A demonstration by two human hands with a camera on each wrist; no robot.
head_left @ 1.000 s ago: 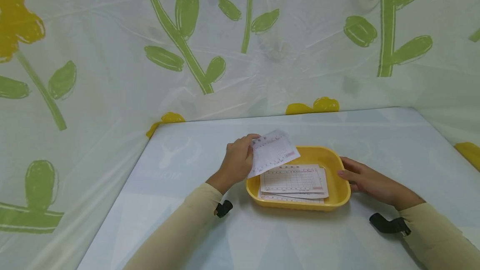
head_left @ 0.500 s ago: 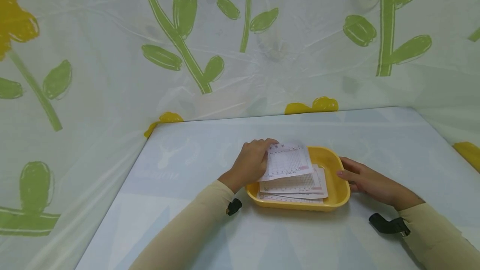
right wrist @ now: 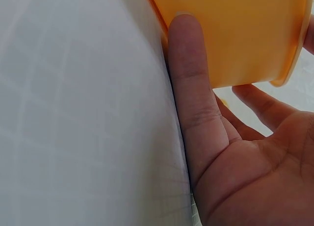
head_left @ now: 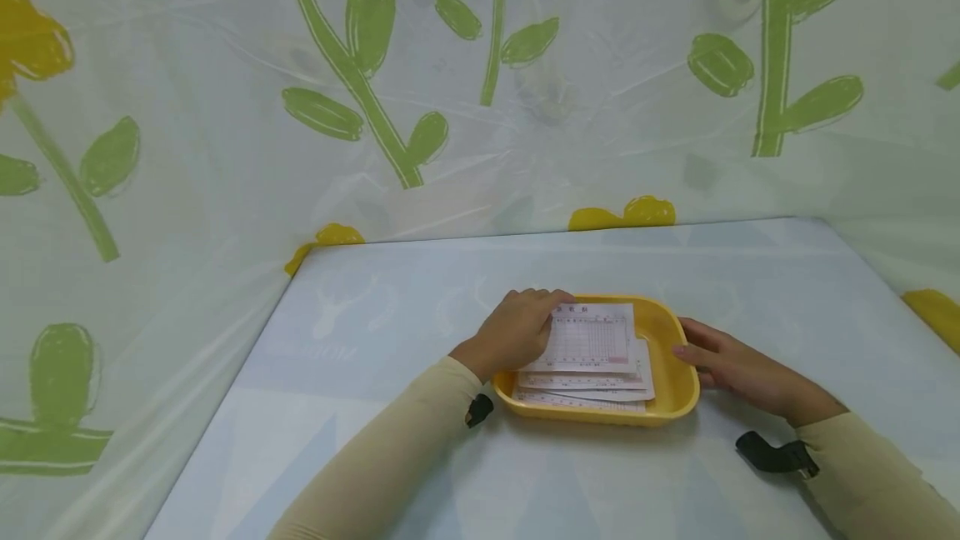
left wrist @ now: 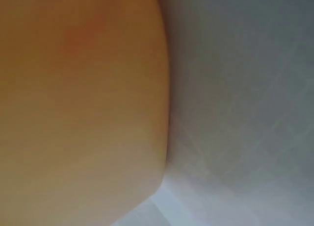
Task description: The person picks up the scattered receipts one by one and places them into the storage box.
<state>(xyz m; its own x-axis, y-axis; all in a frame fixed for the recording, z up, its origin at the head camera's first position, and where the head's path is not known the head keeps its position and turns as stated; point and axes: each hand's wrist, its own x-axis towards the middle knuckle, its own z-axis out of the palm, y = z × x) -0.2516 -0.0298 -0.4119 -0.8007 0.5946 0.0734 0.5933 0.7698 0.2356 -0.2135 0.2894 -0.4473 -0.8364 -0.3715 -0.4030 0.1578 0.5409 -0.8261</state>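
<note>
My left hand (head_left: 517, 327) holds a printed paper form (head_left: 592, 338) by its left end, over the yellow plastic basket (head_left: 671, 390). Beneath that sheet lie more paper forms (head_left: 633, 382), slightly fanned, inside the basket. At the basket's right end, my right hand (head_left: 738, 365) holds the wall, thumb at the rim and the other fingers outside. The right wrist view shows a straight finger (right wrist: 189, 79) against the outer wall, down by the table. Bare skin fills much of the left wrist view, where neither form nor basket shows.
The basket stands on a pale patterned table (head_left: 420, 273). Behind it hangs a white sheet (head_left: 615, 132) printed with yellow flowers and green leaves. A black wrist device (head_left: 772, 452) sits at the right cuff, another black piece (head_left: 479, 410) at the left.
My left hand has moved right and down with the paper form, from the basket's left side to over the stack. The form has levelled out. My right hand stays at the basket's end.
</note>
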